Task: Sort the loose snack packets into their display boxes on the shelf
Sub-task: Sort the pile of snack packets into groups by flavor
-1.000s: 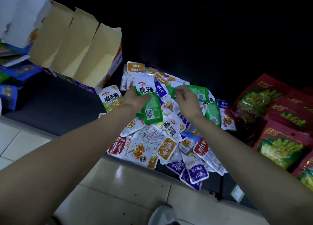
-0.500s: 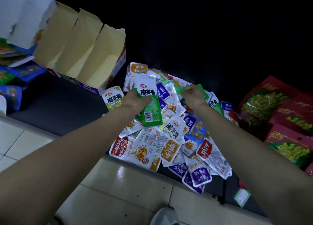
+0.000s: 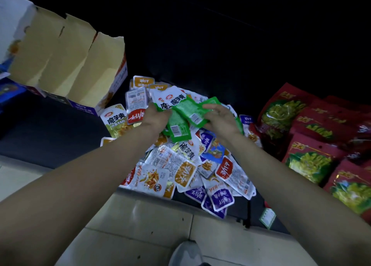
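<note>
1. Left hand [image 3: 157,116]: back upward, fingers curled round a packet stack [image 3: 178,129], which juts out past the fingertips.
2. Right hand [image 3: 221,118]: fingers curled, pinching one green packet [image 3: 190,109] just beside the left fingertips.
3. Both forearms bare, stretched forward, converging toward the hands.

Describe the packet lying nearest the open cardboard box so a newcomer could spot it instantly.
Find the open cardboard box at upper left. Just below its near right corner, on the left edge of the packet pile, lies the yellow-green packet. It is white on top with black characters and yellow-green below, unlike the red, orange and purple labels around it.
</note>
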`<state>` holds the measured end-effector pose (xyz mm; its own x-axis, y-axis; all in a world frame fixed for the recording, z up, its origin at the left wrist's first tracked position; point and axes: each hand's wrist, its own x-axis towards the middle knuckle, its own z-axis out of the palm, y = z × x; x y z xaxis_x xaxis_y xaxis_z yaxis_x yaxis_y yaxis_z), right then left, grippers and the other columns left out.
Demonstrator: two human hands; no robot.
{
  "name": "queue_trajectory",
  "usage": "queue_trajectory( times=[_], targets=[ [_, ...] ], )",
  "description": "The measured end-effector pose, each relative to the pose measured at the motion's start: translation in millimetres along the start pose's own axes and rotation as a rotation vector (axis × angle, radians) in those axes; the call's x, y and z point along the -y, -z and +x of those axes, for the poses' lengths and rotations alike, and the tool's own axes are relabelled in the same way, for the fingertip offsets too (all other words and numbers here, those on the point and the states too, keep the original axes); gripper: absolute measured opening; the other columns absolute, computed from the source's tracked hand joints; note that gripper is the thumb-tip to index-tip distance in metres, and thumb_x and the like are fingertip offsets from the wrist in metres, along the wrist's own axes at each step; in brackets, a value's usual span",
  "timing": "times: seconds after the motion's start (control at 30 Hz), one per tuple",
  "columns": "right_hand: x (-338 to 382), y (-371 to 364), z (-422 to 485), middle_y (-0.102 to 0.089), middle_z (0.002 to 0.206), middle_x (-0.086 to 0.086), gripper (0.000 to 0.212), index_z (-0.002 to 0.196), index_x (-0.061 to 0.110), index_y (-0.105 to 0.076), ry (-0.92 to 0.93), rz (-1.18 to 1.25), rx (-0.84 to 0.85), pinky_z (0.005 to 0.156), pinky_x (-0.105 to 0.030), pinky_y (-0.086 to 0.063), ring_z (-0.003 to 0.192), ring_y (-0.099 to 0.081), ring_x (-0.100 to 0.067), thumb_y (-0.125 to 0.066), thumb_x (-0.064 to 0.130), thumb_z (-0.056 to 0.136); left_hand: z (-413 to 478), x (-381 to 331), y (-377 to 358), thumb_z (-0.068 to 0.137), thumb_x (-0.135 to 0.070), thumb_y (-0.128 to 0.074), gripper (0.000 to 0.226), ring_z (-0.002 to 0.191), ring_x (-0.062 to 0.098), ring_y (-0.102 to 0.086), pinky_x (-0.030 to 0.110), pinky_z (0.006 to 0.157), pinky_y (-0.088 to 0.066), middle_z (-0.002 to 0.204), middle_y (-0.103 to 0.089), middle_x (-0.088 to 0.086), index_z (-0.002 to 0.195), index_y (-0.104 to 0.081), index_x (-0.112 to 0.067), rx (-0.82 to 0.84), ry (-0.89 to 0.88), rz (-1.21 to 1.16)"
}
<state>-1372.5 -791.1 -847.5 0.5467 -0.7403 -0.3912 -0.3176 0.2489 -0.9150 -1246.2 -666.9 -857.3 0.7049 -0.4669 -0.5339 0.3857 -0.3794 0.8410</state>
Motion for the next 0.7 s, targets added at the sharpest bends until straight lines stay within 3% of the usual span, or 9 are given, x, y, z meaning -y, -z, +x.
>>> queue_trajectory(
  times=[0.07,0.13,0.2,0.27,0.37,0.43,0.5,0.6,0.7],
  targets=[
    [-5.3,-8.2,-10.1,-0.055,0.108,-0.008,0.028,0.108,0.014,-0.063,0.008,-0.126,0.097,0.066,-0.022,-0.058,0.078,-0.065,-0.014,-0.058,-0.007,0.09,-4.3,-2.0,-4.1,0.1,-0.031,-0.05,0.04,0.098,0.026,-0.06,0.037,0.085,-0.051,0.118,-0.059,0.006,0.135,-0.041,-0.013,-0.004,0.054,-0.094],
    [-6.8,-13.0,-13.1,-0.055,0.103,-0.005,0.027,0.111,0.012,-0.061,0.024,-0.151,0.163,0.063,-0.021,-0.057,0.062,-0.067,-0.012,-0.06,-0.006,0.09,-6.0,-1.9,-4.4,0.094,-0.045,-0.057,0.053,0.098,0.026,-0.06,0.036,0.081,-0.05,0.116,-0.059,0.005,0.133,-0.042,-0.012,-0.017,0.048,-0.093],
    [-6.9,-12.8,-11.1,-0.061,0.096,-0.007,0.024,0.11,0.012,-0.06,0.031,-0.161,0.223,0.065,-0.027,-0.059,0.062,-0.069,-0.016,-0.061,-0.002,0.092,-3.0,0.5,-0.9,0.085,-0.038,-0.072,0.058,0.108,0.026,-0.061,0.039,0.089,-0.052,0.123,-0.061,0.005,0.13,-0.047,-0.011,-0.031,0.004,-0.027],
    [-9.7,-7.5,-2.6,-0.068,0.097,-0.01,0.02,0.108,0.016,-0.061,0.106,-0.261,0.159,0.076,-0.037,-0.06,0.078,-0.07,-0.021,-0.059,0.002,0.093,-1.5,1.3,3.4,0.085,-0.025,-0.074,0.063,0.124,0.029,-0.053,0.04,0.103,-0.045,0.136,-0.055,0.007,0.138,-0.043,-0.011,-0.028,-0.006,0.022],
    [-15.0,8.3,18.6,-0.054,0.135,-0.009,0.044,0.131,0.018,-0.053,0.285,-0.663,0.023,0.092,-0.036,-0.051,0.101,-0.061,-0.02,-0.051,-0.004,0.093,-2.3,1.6,8.3,0.087,-0.024,-0.072,0.085,0.139,0.027,-0.035,0.035,0.11,-0.033,0.153,-0.035,0.007,0.152,-0.02,-0.009,-0.006,-0.006,0.085],
    [-19.4,16.0,29.6,-0.032,0.156,-0.005,0.066,0.149,0.022,-0.034,0.327,-0.993,0.113,0.112,-0.034,-0.033,0.135,-0.04,-0.023,-0.047,-0.008,0.092,-3.7,3.1,10.7,0.087,-0.024,-0.072,0.086,0.139,0.027,-0.036,0.034,0.109,-0.033,0.153,-0.035,0.008,0.152,-0.018,-0.008,0.005,-0.014,0.094],
    [-24.2,18.3,37.2,-0.028,0.157,-0.005,0.075,0.154,0.023,-0.02,0.363,-1.257,0.184,0.117,-0.034,-0.022,0.142,-0.024,-0.026,-0.049,-0.006,0.091,-2.9,5.0,11.7,0.087,-0.024,-0.072,0.086,0.138,0.027,-0.037,0.035,0.11,-0.033,0.153,-0.036,0.008,0.152,-0.019,-0.007,0.014,-0.006,0.094],
    [-21.6,19.7,44.8,-0.034,0.144,-0.01,0.075,0.155,0.023,-0.017,0.366,-1.465,0.189,0.11,-0.039,-0.03,0.135,-0.029,-0.029,-0.057,0.016,0.092,-0.9,5.0,12.9,0.086,-0.028,-0.073,0.089,0.138,0.028,-0.037,0.04,0.113,-0.033,0.154,-0.034,0.009,0.153,-0.018,-0.009,0.029,0.015,0.112],
    [-11.7,27.0,47.1,-0.038,0.135,-0.01,0.069,0.147,0.02,-0.037,0.308,-1.599,0.126,0.104,-0.037,-0.03,0.128,-0.032,-0.028,-0.062,0.047,0.088,-0.5,3.3,12.3,0.081,-0.032,-0.077,0.084,0.13,0.029,-0.047,0.045,0.109,-0.041,0.146,-0.046,0.01,0.148,-0.031,-0.01,0.028,0.013,0.137]
  ],
)
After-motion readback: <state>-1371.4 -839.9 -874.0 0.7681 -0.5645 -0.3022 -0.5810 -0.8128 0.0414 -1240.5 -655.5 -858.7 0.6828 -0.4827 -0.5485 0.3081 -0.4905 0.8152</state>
